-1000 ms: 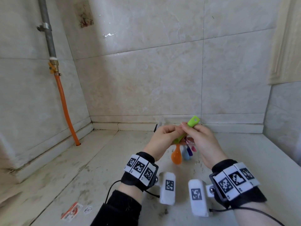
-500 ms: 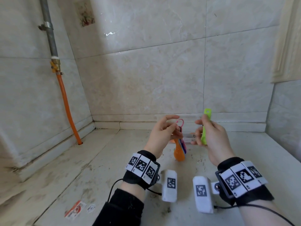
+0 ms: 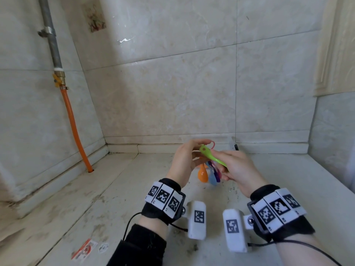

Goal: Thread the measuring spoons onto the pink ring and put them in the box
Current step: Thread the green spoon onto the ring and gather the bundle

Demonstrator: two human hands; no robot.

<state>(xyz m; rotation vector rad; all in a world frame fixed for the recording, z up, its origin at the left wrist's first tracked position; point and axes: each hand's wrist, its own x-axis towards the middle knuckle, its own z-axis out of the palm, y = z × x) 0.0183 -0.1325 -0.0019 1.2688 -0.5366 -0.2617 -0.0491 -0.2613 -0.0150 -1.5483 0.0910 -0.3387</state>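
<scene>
Half a second ago the right hand (image 3: 238,169) held the green spoon (image 3: 211,157) upright and apart from the left; now it has swung the spoon across and tilted it, so the holed handle end lies against the pink ring (image 3: 212,144). The left hand (image 3: 184,162) pinches that ring between curled fingertips and thumb at chest height above the surface. An orange spoon (image 3: 202,174), a blue spoon (image 3: 212,177) and a purple spoon (image 3: 217,174) hang from it, bowls down. The right hand's fingers are curled round the green spoon's bowl end. No brand can be read. Both wrist bands (image 3: 165,198) carry rows of black-and-white square codes, as do the two white blocks (image 3: 197,219) jutting from them. A red-and-white sticker (image 3: 84,250) and a small round sticker (image 3: 103,246) lie near the bottom edge, their print too small to read, and a faded picture (image 3: 94,18) is stuck high on the wall. The tiled surface (image 3: 134,189) is pale, stained and gritty, and it meets marbled beige wall tiles in a corner. On the left, a grey pipe (image 3: 51,35) runs down to a brass valve (image 3: 58,79) and an orange hose (image 3: 75,127).
</scene>
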